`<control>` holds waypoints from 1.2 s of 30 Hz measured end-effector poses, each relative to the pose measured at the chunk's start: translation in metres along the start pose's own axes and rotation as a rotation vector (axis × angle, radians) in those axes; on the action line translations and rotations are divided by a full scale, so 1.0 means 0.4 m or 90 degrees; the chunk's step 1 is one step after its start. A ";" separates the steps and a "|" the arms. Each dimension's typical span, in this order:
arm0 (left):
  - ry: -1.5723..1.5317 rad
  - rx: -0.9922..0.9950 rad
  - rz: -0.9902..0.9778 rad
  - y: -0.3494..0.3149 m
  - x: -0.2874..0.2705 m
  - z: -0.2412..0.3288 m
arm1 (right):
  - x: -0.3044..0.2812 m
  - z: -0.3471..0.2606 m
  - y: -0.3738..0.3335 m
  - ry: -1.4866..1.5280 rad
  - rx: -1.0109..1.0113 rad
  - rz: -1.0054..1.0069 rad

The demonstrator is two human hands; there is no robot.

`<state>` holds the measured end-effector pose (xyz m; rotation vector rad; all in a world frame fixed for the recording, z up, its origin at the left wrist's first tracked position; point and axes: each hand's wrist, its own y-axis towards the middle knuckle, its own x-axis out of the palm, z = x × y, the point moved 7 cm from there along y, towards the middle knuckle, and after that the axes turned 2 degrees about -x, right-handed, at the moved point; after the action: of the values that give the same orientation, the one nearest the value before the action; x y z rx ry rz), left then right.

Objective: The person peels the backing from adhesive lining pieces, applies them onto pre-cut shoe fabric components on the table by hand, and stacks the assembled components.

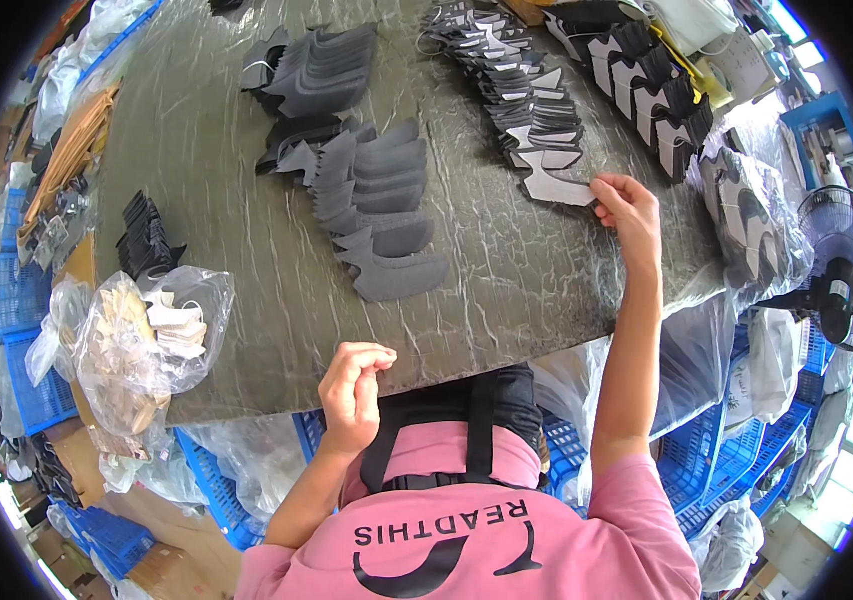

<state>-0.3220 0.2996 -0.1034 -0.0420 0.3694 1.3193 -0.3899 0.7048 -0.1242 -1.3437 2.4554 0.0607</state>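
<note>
One bag (210, 297) holds pale pieces (179, 328) — right hand (632, 210), cutout (554, 189).

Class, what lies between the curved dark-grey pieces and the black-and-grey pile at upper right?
In the head view, a row of notched light-grey and black pieces.

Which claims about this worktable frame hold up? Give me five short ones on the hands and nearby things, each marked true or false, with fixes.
1. The right hand pinches a light gray cut piece. True.
2. The left hand grips a dark gray cut piece. False: it holds no visible piece and is at the near edge of the worktable.
3. Overlapping dark gray cut pieces lie left of the pinched piece. True.
4. The electric fan is at the picture's left. False: it is at the right.
5. A clear plastic bag holds pale pieces. True.
</note>
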 end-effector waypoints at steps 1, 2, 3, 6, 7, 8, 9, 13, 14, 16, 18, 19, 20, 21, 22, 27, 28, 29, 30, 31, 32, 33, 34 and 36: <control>-0.011 -0.010 0.003 -0.002 -0.005 -0.002 | 0.002 -0.010 -0.024 0.059 0.007 0.000; -0.020 -0.005 0.019 -0.006 -0.014 0.000 | 0.013 -0.023 -0.053 0.056 0.006 -0.013; -0.017 -0.013 0.032 -0.007 -0.024 0.006 | 0.035 -0.040 -0.092 0.117 0.010 -0.053; -0.015 -0.006 0.049 0.000 -0.032 0.099 | 0.125 -0.084 -0.229 0.209 -0.019 -0.172; -0.004 0.035 0.033 0.001 -0.039 0.123 | 0.174 -0.106 -0.287 0.223 -0.009 -0.207; 0.026 0.090 0.029 0.011 -0.040 0.149 | 0.223 -0.117 -0.340 0.247 0.013 -0.264; 0.059 0.145 0.023 0.019 -0.038 0.172 | 0.274 -0.126 -0.391 0.292 0.040 -0.334; 0.000 -0.049 -0.032 0.012 -0.035 0.098 | 0.400 -0.118 -0.483 0.395 0.159 -0.487; -0.027 -0.080 -0.037 0.000 -0.042 0.077 | 0.422 -0.119 -0.496 0.398 0.174 -0.526; -0.054 -0.115 -0.037 -0.017 -0.052 0.057 | 0.458 -0.119 -0.518 0.402 0.198 -0.614; -0.137 -0.121 -0.033 -0.025 -0.054 0.052 | 0.479 -0.117 -0.533 0.400 0.200 -0.634; -0.137 -0.124 -0.030 -0.027 -0.060 0.050 | 0.489 -0.118 -0.540 0.400 0.198 -0.648; -0.155 -0.148 -0.039 -0.030 -0.061 0.044 | 0.494 -0.118 -0.545 0.409 0.207 -0.655; -0.172 -0.172 -0.049 -0.032 -0.060 0.039 | 0.497 -0.117 -0.548 0.407 0.210 -0.658; -0.172 -0.174 -0.047 -0.033 -0.064 0.041 | 0.500 -0.118 -0.551 0.416 0.208 -0.644; -0.046 -0.079 -0.049 -0.036 -0.077 0.066 | 0.506 -0.135 -0.565 0.428 0.175 -0.590; -0.103 -0.124 -0.031 -0.042 -0.077 0.057 | 0.506 -0.138 -0.564 0.416 0.158 -0.595; -0.104 -0.125 -0.032 -0.042 -0.077 0.058 | 0.507 -0.140 -0.564 0.405 0.142 -0.600; -0.007 -0.078 -0.028 -0.040 -0.081 0.072 | 0.508 -0.136 -0.566 0.404 0.143 -0.599; 0.091 -0.032 -0.024 -0.038 -0.083 0.087 | 0.510 -0.129 -0.568 0.387 0.145 -0.594; 0.145 -0.016 -0.004 -0.037 -0.081 0.101 | 0.512 -0.123 -0.570 0.371 0.148 -0.590; 0.144 -0.017 -0.005 -0.040 -0.080 0.098 | 0.512 -0.123 -0.573 0.371 0.149 -0.589; 0.178 -0.013 -0.009 -0.044 -0.078 0.096 | 0.511 -0.127 -0.575 0.362 0.138 -0.581; 0.213 -0.009 -0.015 -0.050 -0.077 0.095 | 0.509 -0.129 -0.574 0.354 0.129 -0.573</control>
<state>-0.3000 0.2745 -0.0622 -0.2799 0.6418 1.2924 -0.3152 0.4030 -0.1111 -2.4494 1.8762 -0.8425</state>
